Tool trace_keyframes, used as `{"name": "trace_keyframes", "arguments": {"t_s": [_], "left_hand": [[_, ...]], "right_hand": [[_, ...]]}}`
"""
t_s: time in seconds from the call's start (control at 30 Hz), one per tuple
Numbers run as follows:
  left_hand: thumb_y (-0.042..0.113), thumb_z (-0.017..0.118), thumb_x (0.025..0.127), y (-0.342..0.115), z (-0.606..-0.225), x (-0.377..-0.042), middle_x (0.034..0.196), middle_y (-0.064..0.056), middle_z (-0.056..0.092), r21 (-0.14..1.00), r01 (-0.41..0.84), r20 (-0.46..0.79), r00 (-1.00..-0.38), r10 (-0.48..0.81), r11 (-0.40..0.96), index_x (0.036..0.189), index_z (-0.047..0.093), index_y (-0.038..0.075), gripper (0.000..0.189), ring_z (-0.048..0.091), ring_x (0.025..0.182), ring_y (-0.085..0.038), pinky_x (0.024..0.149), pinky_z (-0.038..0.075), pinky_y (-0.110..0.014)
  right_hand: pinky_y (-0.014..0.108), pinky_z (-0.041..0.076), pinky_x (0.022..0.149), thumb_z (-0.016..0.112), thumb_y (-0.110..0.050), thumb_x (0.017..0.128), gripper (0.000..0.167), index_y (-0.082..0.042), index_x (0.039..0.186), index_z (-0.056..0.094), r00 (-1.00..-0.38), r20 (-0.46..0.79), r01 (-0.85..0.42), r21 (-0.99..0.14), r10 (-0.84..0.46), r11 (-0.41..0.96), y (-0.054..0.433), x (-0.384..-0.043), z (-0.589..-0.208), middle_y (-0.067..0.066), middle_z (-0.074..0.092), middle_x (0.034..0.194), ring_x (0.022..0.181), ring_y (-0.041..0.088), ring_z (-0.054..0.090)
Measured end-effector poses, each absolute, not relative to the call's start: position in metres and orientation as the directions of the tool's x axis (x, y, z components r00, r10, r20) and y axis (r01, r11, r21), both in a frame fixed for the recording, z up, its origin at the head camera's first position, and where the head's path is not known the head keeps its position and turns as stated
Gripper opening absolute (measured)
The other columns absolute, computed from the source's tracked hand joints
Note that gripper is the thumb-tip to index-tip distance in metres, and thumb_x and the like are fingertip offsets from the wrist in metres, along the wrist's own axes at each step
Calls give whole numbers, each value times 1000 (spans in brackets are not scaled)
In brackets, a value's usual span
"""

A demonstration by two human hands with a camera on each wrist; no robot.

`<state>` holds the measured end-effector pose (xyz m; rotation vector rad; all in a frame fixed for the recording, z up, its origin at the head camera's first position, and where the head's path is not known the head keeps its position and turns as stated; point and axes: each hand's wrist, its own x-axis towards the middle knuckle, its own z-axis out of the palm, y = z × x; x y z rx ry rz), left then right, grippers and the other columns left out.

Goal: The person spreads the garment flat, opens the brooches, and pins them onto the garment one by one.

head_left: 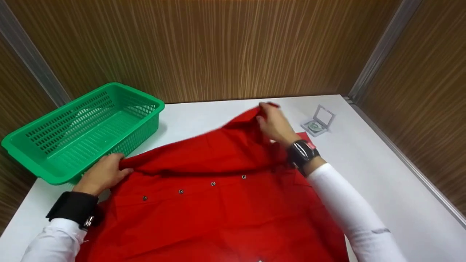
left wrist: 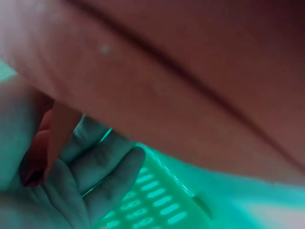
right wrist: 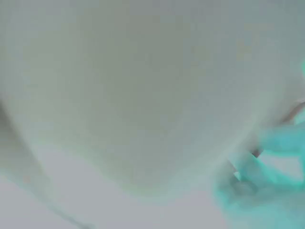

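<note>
A red snap-button shirt [head_left: 218, 218] lies spread across the front of the table, a row of metal snaps along it. Its far edge is lifted in a fold between the two hands. At the left end of this edge, the left hand [head_left: 103, 174] pinches the cloth beside the green basket. The left wrist view shows cloth between thumb and fingers [left wrist: 102, 167], with the shirt [left wrist: 157, 95] hanging across. Farther back and higher, the right hand [head_left: 275, 123] grips the raised right end. In the right wrist view, a pale blur hides most of the scene; the right hand shows at its right edge.
A green plastic basket [head_left: 143, 129] with slotted sides stands at the back left, close to the left hand. Right of the right hand is a small clear case [head_left: 315, 126] with its lid up. Wood-patterned panels [head_left: 218, 47] enclose the white table [head_left: 382, 174] behind and at the sides.
</note>
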<state>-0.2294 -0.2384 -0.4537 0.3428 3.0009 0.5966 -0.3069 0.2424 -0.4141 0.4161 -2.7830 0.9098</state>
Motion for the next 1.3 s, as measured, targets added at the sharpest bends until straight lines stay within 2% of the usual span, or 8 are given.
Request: {"name": "trace_keyframes", "arguments": {"t_s": [0.13,0.3,0.47,0.6,0.8,1.1,1.2,1.3], "left_hand": [[12,76,91,-229,-464,-223,86,-27,65,300,267,153,-961,230,916,110,54,-8,36,66,74,-40,62,54,-52],[0,83,80,-199,-466,-217,94,-26,64,-107,451,444,-775,449,886,116,56,-5,45,66,81,-44,60,57,-52],[-4,81,80,-172,-463,-210,106,-21,60,-415,537,398,-619,677,735,109,62,-2,35,57,98,-38,77,50,-45],[18,80,89,-164,-468,-200,106,-21,62,-314,543,299,-722,624,779,108,64,0,30,59,98,-38,80,53,-48],[45,62,100,-179,-477,-197,124,-27,55,0,416,80,-906,415,909,133,54,-3,59,54,112,-48,84,52,-66],[57,55,100,-184,-481,-212,161,-37,27,250,333,-157,-913,377,909,158,30,-6,89,28,143,-61,103,32,-85],[62,55,98,-182,-480,-218,166,-36,18,303,315,-199,-902,384,899,161,23,-4,96,17,148,-62,107,25,-85],[66,55,96,-182,-478,-224,168,-33,12,313,299,-224,-899,376,902,162,21,-2,101,10,150,-61,110,20,-85]], "right_hand": [[55,24,128,54,-6,99,79,12,160,7,-912,241,-408,-464,-331,786,240,-302,-427,40,24,163,153,49,30],[57,35,122,61,-6,99,55,14,148,42,-863,306,-482,-262,-401,836,247,-277,-451,34,49,150,143,49,46],[65,31,122,61,-27,104,58,4,150,45,-893,160,-448,-231,-421,863,256,-252,-471,27,40,160,150,49,36],[74,26,119,57,-42,104,72,-5,161,31,-929,81,-370,-210,-361,905,261,-227,-480,22,19,172,157,50,20],[81,34,108,54,-58,101,92,-6,166,15,-974,-93,-191,-138,-205,972,270,-203,-477,23,9,173,156,56,16],[71,34,115,53,-68,97,101,6,160,25,-883,-432,-171,-67,-183,983,304,-203,-453,36,21,166,147,62,30],[55,56,94,58,-69,94,80,0,133,63,-847,-496,-183,-67,-191,981,317,-209,-435,25,66,130,113,43,65],[36,48,62,58,-58,98,52,-9,84,69,-850,-489,-170,-99,-197,980,324,-224,-418,5,62,71,67,21,57]]}}
